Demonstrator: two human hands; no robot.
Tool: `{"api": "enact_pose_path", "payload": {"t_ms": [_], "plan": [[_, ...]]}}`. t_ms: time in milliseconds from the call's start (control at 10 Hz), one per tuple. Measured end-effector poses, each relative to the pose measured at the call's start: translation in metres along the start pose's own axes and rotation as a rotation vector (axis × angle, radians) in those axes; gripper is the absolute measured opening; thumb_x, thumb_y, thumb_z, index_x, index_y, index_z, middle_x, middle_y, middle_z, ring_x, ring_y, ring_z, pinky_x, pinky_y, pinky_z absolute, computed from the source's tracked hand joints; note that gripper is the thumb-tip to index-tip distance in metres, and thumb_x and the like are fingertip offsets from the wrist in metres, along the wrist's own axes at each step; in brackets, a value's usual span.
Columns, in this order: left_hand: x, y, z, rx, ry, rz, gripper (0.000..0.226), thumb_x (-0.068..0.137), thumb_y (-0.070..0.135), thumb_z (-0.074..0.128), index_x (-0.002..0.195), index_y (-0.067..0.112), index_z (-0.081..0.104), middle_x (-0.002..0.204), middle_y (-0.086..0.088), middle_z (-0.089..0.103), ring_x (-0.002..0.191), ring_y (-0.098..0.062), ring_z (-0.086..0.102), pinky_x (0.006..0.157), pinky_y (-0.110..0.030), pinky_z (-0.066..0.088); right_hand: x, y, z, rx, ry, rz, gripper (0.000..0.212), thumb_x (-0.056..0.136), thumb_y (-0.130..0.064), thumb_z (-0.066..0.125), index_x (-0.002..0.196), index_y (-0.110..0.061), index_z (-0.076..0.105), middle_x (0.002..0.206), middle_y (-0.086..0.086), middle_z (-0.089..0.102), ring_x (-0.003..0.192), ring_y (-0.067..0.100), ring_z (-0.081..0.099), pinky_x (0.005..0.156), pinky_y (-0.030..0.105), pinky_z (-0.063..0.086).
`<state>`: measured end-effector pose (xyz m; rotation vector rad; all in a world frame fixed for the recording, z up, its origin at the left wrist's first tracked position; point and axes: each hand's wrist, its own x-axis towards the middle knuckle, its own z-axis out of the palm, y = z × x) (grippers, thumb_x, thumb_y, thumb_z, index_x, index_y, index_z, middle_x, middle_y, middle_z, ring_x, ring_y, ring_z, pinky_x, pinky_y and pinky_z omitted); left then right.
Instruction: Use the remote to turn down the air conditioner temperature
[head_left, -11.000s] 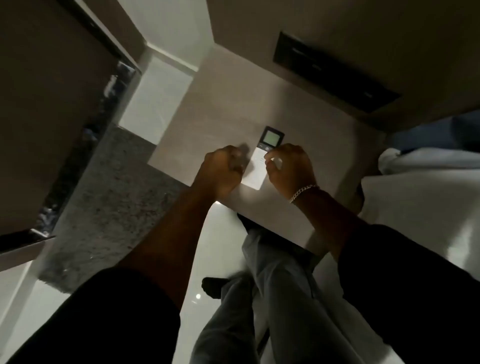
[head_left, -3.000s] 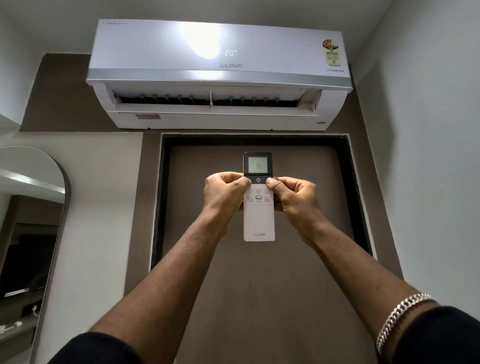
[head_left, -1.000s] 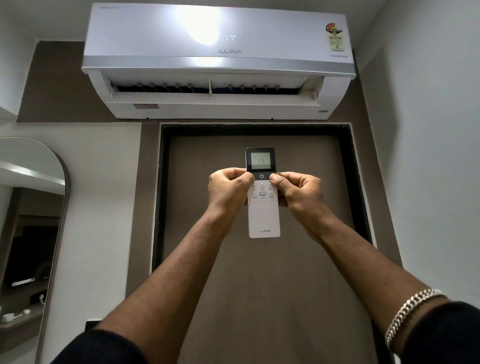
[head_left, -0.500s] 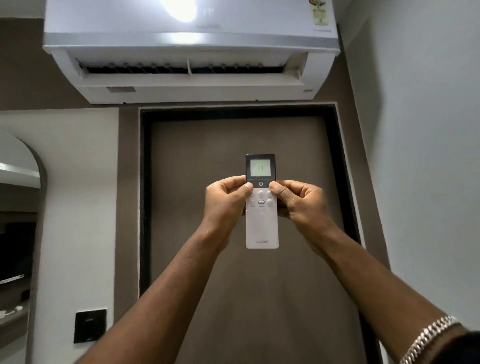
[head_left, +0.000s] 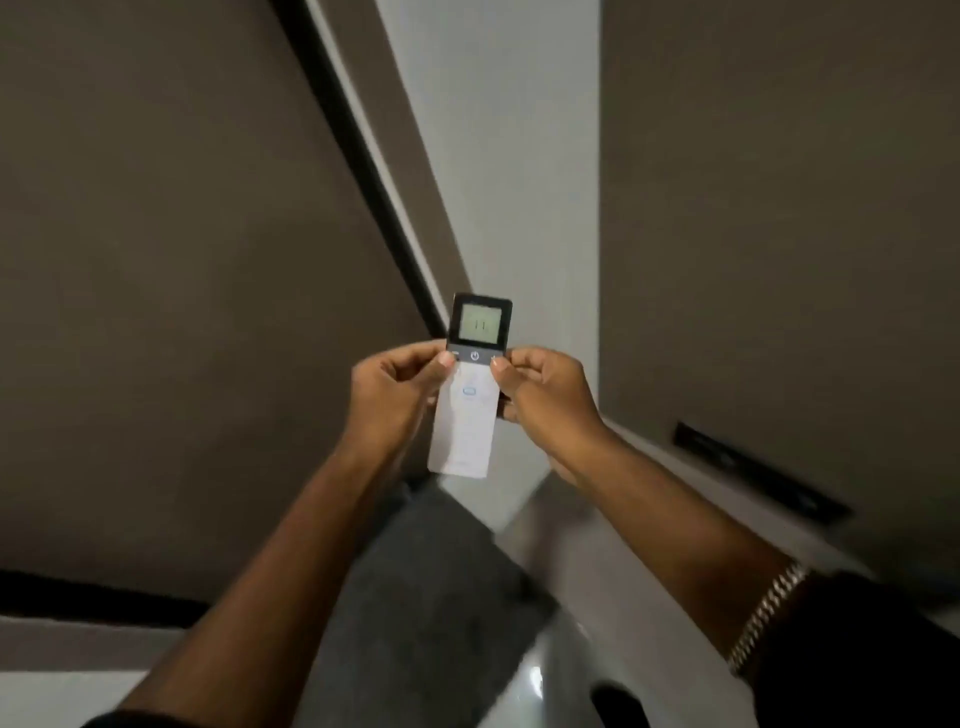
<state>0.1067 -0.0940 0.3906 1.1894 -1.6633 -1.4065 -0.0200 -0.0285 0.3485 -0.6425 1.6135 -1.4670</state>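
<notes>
The white remote (head_left: 464, 431) with a dark top and a lit screen is held upright in front of me, between both hands. My left hand (head_left: 395, 397) grips its left edge, with the thumb on the button area. My right hand (head_left: 543, 397) grips its right edge, thumb resting near the buttons. The screen digits are blurred. The air conditioner is out of view.
A brown door (head_left: 171, 291) with a dark frame fills the left. A pale wall strip (head_left: 514, 182) runs behind the remote. At right is a brown panel with a dark switch plate (head_left: 758, 470) above a beige ledge. A grey mat (head_left: 431, 597) lies on the floor below.
My view has swung down from the air conditioner towards the door, ledge and floor. Both hands still hold the remote the same way, now lower in the room.
</notes>
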Motion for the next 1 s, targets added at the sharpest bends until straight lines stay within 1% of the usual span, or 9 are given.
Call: {"api": "enact_pose_path", "payload": {"t_ms": [100, 200, 300, 500, 600, 700, 800, 900, 1000], "plan": [[0.005, -0.073, 0.059, 0.027, -0.022, -0.133, 0.016, 0.086, 0.012, 0.064, 0.099, 0.006, 0.072, 0.095, -0.01, 0.077, 0.079, -0.018, 0.074, 0.063, -0.029, 0.06, 0.014, 0.079, -0.04, -0.004, 0.1, 0.138, 0.012, 0.092, -0.023, 0.058, 0.092, -0.014, 0.067, 0.107, 0.012, 0.075, 0.096, 0.028, 0.072, 0.089, 0.051, 0.058], [0.003, -0.181, 0.143, 0.108, -0.094, -0.289, 0.014, 0.086, 0.01, 0.063, 0.096, 0.005, 0.072, 0.095, -0.012, 0.074, 0.086, -0.028, 0.072, 0.078, -0.044, 0.059, 0.028, 0.188, -0.1, -0.073, 0.27, 0.315, 0.019, 0.091, -0.021, 0.057, 0.093, -0.007, 0.07, 0.107, 0.018, 0.075, 0.096, 0.032, 0.072, 0.089, 0.053, 0.058], [-0.001, -0.253, 0.193, 0.17, -0.179, -0.359, 0.015, 0.086, 0.007, 0.062, 0.094, 0.01, 0.074, 0.093, -0.008, 0.074, 0.09, -0.029, 0.071, 0.083, -0.047, 0.058, 0.035, 0.259, -0.136, -0.116, 0.336, 0.435, 0.023, 0.09, -0.021, 0.057, 0.092, -0.002, 0.071, 0.105, 0.022, 0.074, 0.097, 0.038, 0.07, 0.089, 0.056, 0.056], [-0.028, -0.383, 0.259, 0.356, -0.298, -0.436, 0.02, 0.085, 0.006, 0.063, 0.1, 0.012, 0.074, 0.11, -0.008, 0.073, 0.096, -0.024, 0.07, 0.078, -0.025, 0.056, 0.038, 0.389, -0.18, -0.16, 0.4, 0.68, 0.017, 0.086, -0.025, 0.063, 0.085, -0.01, 0.072, 0.105, 0.019, 0.075, 0.097, 0.035, 0.071, 0.087, 0.05, 0.059], [-0.04, -0.418, 0.271, 0.45, -0.324, -0.388, 0.03, 0.082, -0.002, 0.057, 0.101, 0.014, 0.074, 0.109, -0.007, 0.074, 0.097, -0.02, 0.069, 0.071, -0.014, 0.05, 0.038, 0.431, -0.188, -0.154, 0.435, 0.756, 0.015, 0.079, -0.025, 0.068, 0.086, -0.013, 0.073, 0.1, 0.015, 0.076, 0.095, 0.033, 0.072, 0.087, 0.048, 0.059], [-0.041, -0.424, 0.274, 0.473, -0.353, -0.349, 0.039, 0.079, -0.005, 0.05, 0.101, 0.017, 0.075, 0.106, -0.004, 0.075, 0.094, -0.017, 0.068, 0.07, -0.011, 0.047, 0.039, 0.448, -0.188, -0.138, 0.455, 0.766, 0.008, 0.077, -0.024, 0.069, 0.078, -0.016, 0.071, 0.099, 0.016, 0.076, 0.095, 0.033, 0.072, 0.087, 0.048, 0.059], [-0.038, -0.423, 0.274, 0.479, -0.444, -0.367, 0.041, 0.078, -0.004, 0.048, 0.103, 0.015, 0.073, 0.106, -0.006, 0.075, 0.097, -0.022, 0.068, 0.082, -0.02, 0.047, 0.041, 0.459, -0.191, -0.102, 0.467, 0.77, 0.004, 0.079, -0.018, 0.067, 0.077, -0.017, 0.07, 0.104, 0.02, 0.074, 0.099, 0.036, 0.07, 0.09, 0.048, 0.058], [-0.035, -0.417, 0.271, 0.435, -0.509, -0.417, 0.034, 0.082, 0.002, 0.053, 0.109, 0.013, 0.071, 0.112, -0.009, 0.072, 0.103, -0.026, 0.066, 0.09, -0.027, 0.049, 0.042, 0.456, -0.192, -0.1, 0.457, 0.805, 0.018, 0.08, -0.014, 0.064, 0.094, -0.008, 0.073, 0.109, 0.02, 0.073, 0.104, 0.036, 0.069, 0.092, 0.047, 0.057], [-0.033, -0.401, 0.255, 0.37, -0.466, -0.445, 0.035, 0.085, 0.006, 0.055, 0.117, 0.014, 0.066, 0.121, -0.006, 0.069, 0.11, -0.021, 0.064, 0.097, -0.028, 0.048, 0.039, 0.434, -0.184, -0.187, 0.463, 0.787, 0.023, 0.081, -0.013, 0.062, 0.097, -0.003, 0.073, 0.106, 0.022, 0.074, 0.104, 0.037, 0.069, 0.094, 0.046, 0.056]]}}
